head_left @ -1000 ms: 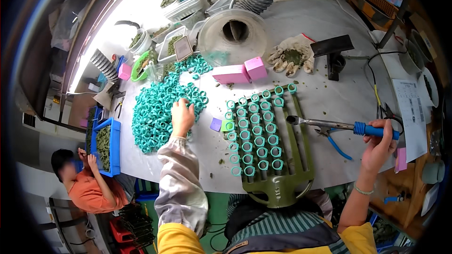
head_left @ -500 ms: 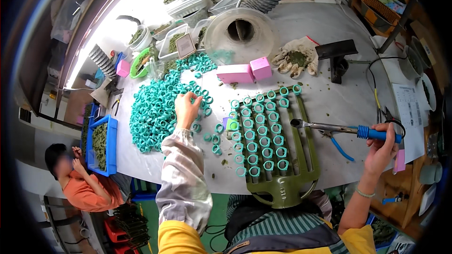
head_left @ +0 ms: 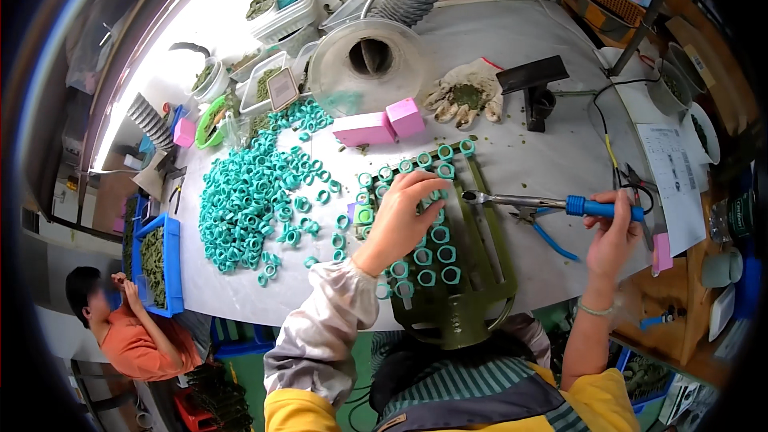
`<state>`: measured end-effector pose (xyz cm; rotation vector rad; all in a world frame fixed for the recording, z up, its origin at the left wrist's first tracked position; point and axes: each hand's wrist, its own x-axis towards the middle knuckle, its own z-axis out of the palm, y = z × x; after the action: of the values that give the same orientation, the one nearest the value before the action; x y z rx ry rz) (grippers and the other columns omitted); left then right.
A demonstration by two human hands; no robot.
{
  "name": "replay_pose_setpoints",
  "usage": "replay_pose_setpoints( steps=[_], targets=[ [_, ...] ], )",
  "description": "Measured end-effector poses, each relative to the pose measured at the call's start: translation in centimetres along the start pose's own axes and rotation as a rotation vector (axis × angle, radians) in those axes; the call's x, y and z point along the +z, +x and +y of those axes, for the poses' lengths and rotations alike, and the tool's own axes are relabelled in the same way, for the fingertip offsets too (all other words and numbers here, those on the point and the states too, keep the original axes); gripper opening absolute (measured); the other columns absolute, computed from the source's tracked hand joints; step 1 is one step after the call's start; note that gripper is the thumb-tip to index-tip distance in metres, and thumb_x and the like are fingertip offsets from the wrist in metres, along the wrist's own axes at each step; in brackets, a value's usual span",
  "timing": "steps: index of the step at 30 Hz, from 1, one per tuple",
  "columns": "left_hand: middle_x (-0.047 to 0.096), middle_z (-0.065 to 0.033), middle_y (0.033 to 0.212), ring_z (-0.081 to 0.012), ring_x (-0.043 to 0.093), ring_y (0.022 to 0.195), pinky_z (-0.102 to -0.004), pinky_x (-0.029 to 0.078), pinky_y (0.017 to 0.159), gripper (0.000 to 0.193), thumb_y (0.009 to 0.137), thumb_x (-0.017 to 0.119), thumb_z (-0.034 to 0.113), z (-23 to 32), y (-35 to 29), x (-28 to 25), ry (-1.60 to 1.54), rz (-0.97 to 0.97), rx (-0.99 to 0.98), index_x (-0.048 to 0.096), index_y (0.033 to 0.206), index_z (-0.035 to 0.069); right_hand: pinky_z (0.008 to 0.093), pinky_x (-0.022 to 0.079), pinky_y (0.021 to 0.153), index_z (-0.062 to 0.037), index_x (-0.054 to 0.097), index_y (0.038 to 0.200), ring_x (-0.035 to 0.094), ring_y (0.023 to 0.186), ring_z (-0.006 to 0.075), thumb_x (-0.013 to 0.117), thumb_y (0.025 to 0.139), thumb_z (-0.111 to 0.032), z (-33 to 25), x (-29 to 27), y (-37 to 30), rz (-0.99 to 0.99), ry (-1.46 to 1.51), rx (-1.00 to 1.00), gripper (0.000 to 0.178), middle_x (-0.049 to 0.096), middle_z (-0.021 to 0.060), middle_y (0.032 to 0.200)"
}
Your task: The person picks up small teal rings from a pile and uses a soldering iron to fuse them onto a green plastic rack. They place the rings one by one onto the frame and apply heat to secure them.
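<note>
My left hand (head_left: 400, 220) reaches over an olive-green slotted rack (head_left: 454, 318), its thumb and fingertips closed on a small teal ring (head_left: 422, 206) above the rows. Similar teal rings stand in rows along the rack's left and middle bars; my hand hides some of them. In my right hand (head_left: 612, 236) is a blue-handled soldering iron (head_left: 604, 208). Its metal shaft points left, and the flat, spoon-like tip (head_left: 474, 198) hovers over the rack's right part. A large heap of loose teal rings (head_left: 240, 208) lies left of the rack.
Behind the rack are pink blocks (head_left: 364, 129), a clear fume hood (head_left: 336, 72) and a stained glove (head_left: 464, 96). A black stand (head_left: 534, 96) and blue-handled pliers (head_left: 556, 242) lie to the right. Far left, a person in orange (head_left: 144, 340) sits by a blue bin (head_left: 178, 272).
My left hand has moved right, from the edge of the heap to over the rack. The right hand still holds the soldering iron. The whole view has shifted slightly.
</note>
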<state>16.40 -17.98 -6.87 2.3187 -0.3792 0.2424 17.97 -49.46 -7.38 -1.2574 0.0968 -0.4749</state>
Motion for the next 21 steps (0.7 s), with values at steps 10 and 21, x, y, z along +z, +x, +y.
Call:
replay_pose_setpoints(
  steps=[10, 21],
  targets=[
    [0.066, -0.0106, 0.111, -0.0328, 0.056, 0.103, -0.0404, 0.048, 0.091, 0.030, 0.078, 0.071, -0.001, -1.5, 1.3, 2.8, 0.068, -0.019, 0.048, 0.069, 0.108, 0.003, 0.0252, 0.048, 0.050, 0.0044, 0.066, 0.079, 0.060, 0.050, 0.0152, 0.056, 0.100, -0.023, 0.8, 1.7, -0.7, -0.060, -0.024, 0.003, 0.035, 0.069, 0.0122, 0.079],
    [0.064, -0.0156, 0.087, -0.0296, 0.063, 0.083, -0.0392, 0.050, 0.073, 0.015, 0.088, 0.068, 0.011, -9.0, -0.7, -5.8, 0.323, 0.306, -0.340, 0.060, 0.096, 0.002, 0.0227, 0.042, 0.042, 0.0014, 0.065, 0.074, 0.055, 0.048, 0.0135, 0.058, 0.097, -0.021, -1.4, -1.0, 0.2, 0.033, 0.027, 0.018, 0.033, 0.068, 0.0128, 0.076]
  ],
)
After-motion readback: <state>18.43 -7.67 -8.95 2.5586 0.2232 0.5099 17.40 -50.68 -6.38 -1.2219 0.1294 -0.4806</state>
